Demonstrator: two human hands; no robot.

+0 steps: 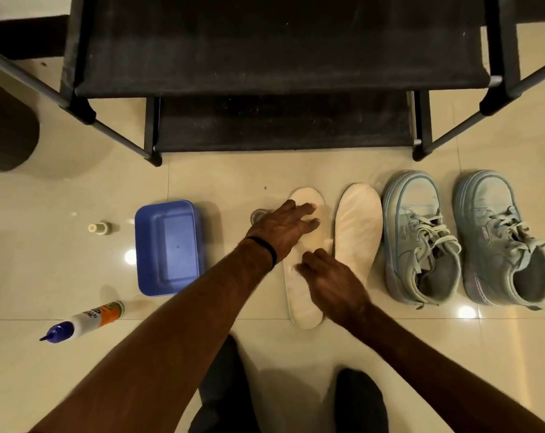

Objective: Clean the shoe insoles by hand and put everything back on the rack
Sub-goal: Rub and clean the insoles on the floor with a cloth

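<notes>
Pressing flat, open fingers, left hand (283,228) and right hand (333,282) are rubbing one insole (302,295); shoes (421,242) beyond the right hand are awaiting racking.

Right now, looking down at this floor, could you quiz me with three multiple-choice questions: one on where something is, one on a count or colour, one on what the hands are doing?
1. Where does the blue tub sit?
A. on the rack
B. on the floor, left of the insoles
C. inside a shoe

2. How many insoles lie out on the floor?
A. one
B. two
C. four

3. What are the hands doing?
A. both lie on the left insole
B. both lift a shoe
C. one holds the bottle

Answers:
1 B: it stands on the tiles beside the left insole.
2 B: the right insole lies beside it.
3 A: left hand and right hand rest on it, fingers fairly straight.
</notes>
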